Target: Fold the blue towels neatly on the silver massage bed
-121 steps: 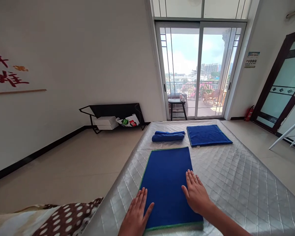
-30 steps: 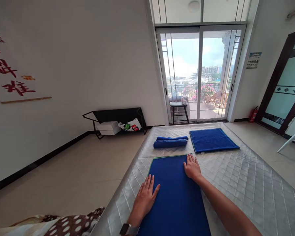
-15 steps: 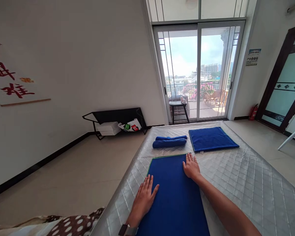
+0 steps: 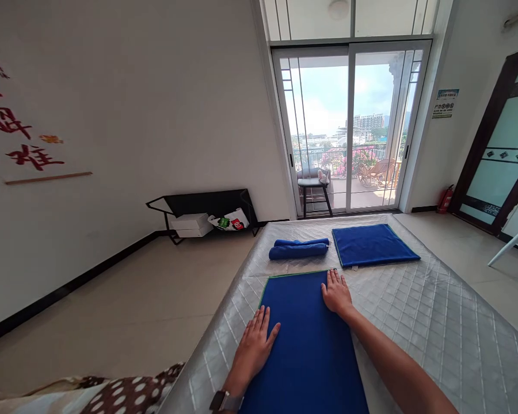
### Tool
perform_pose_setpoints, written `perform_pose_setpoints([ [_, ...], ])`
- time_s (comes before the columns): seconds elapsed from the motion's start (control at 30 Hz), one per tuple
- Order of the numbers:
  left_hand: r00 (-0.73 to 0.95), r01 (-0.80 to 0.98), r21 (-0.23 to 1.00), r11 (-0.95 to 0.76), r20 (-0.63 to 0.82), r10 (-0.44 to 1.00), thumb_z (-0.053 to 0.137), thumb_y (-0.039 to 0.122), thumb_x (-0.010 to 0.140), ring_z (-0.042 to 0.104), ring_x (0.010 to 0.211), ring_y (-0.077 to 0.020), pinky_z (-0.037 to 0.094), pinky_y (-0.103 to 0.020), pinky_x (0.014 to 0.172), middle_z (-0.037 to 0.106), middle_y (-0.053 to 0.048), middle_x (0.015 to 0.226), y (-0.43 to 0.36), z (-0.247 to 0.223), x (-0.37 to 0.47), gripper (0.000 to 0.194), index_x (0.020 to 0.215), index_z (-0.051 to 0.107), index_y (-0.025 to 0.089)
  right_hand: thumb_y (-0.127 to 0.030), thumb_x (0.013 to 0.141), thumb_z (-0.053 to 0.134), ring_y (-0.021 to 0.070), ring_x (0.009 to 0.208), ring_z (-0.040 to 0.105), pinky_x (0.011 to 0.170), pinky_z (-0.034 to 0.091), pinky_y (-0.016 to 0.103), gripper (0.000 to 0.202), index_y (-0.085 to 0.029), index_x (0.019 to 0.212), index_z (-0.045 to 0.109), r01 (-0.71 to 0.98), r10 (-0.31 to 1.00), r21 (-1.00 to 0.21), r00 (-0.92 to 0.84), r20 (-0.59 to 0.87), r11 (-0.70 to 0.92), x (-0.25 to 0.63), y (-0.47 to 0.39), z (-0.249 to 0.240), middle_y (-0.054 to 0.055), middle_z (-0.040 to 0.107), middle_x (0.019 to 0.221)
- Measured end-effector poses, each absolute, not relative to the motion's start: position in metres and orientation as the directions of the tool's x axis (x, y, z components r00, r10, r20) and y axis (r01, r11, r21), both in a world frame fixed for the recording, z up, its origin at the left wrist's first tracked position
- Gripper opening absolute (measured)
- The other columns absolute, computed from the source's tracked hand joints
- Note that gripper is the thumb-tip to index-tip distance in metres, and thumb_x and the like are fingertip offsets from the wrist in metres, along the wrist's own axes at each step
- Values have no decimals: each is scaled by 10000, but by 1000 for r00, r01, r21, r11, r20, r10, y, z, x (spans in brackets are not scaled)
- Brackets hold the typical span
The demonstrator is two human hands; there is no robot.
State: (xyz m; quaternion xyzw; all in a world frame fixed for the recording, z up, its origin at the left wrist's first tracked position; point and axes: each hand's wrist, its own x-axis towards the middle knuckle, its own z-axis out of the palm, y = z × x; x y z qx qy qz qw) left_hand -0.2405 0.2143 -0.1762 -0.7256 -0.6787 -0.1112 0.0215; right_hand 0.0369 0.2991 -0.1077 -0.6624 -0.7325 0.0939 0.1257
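A blue towel (image 4: 306, 339) with a green edge lies spread lengthwise on the quilted silver mattress (image 4: 418, 310). My left hand (image 4: 255, 342) rests flat on its left edge, fingers stretched out and thumb apart. Near the towel's far right corner, my right hand (image 4: 336, 292) presses flat with its fingers extended. Beyond the far edge sit rolled blue towels (image 4: 299, 250), side by side. To their right is another blue towel (image 4: 373, 244), laid flat with a small white tag at its near edge. The near end of the spread towel runs out of view.
A black rack (image 4: 207, 207) with white boxes (image 4: 192, 224) stands against the left wall. Sliding glass doors (image 4: 349, 126) are at the back, a dark stool (image 4: 314, 192) behind them. Brown dotted fabric (image 4: 125, 397) shows at lower left. A fire extinguisher (image 4: 445, 199) stands by the right door.
Both hands keep their places on the towel, and the towels lie as before. Only the camera view has shifted slightly.
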Motion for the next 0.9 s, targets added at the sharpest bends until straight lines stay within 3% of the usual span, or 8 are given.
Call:
perform_pose_setpoints([
  [0.9,72,989,107,-103,261,963,216,546,1001,264,1495,-277,302,-480,1198,353,-140,1595,222,-195,-249,694,1522,366,113,-379,996,298,224,1517,167,1205,96,373,645,-51,1551,291,941,995,-326,-73,63,90,36,304,-114,134,241,1620],
])
